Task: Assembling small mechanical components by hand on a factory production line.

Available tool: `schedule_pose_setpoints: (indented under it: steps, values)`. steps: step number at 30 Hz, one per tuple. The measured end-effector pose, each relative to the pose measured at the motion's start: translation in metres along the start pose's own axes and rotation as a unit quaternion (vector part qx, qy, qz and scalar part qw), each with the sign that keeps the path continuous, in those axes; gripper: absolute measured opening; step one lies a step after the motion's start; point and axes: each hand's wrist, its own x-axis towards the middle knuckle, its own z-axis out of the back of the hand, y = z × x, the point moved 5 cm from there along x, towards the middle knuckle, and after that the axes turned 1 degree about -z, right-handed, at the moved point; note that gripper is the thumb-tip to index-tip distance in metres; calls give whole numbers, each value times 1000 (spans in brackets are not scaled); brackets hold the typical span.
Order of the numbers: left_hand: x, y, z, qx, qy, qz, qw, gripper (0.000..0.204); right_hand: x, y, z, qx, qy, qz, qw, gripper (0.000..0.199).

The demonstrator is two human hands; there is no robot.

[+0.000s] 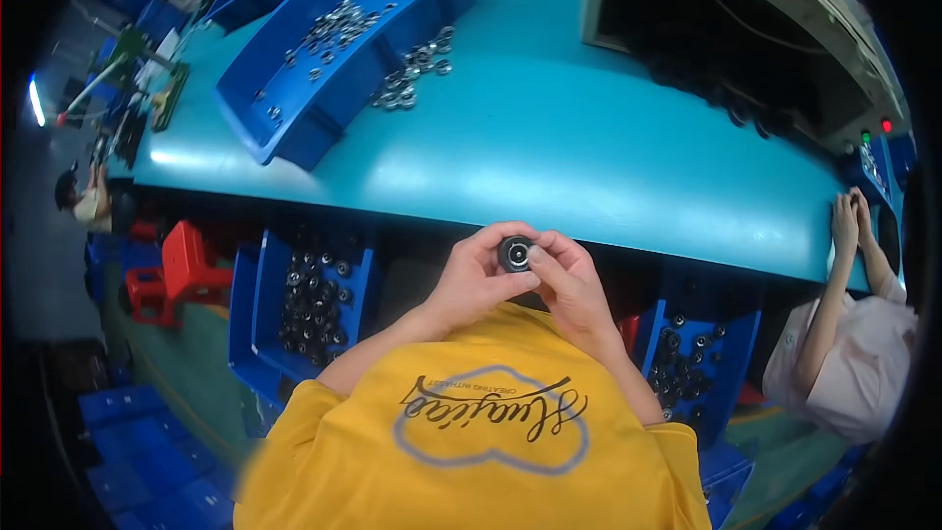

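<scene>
The left hand (478,280) and right hand (564,280) meet just below the near edge of the turquoise table (589,157). Both pinch a small round black part with a silver centre (515,253) between thumb and fingertips. From this part, a blue bin of similar black parts (309,304) lies at 9 o'clock; another blue bin (692,358) at 4 o'clock. A long blue tray (294,128) with loose silver rings (417,69) sits at 11 o'clock. A co-worker's hands (850,221) rest at 3 o'clock.
</scene>
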Motion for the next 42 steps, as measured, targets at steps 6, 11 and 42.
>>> schedule_pose_setpoints:
  steps: [6,11,42]
  values:
    - [-4,-7,7,-127,39,87,987,47,2,-14,0,77,47,-21,996,26]
    - [9,1,18,-73,33,94,992,39,6,-7,2,-77,-41,81,993,27]
    - [19,7,28,-58,40,35,997,55,18,-4,0,-127,-109,107,980,27]
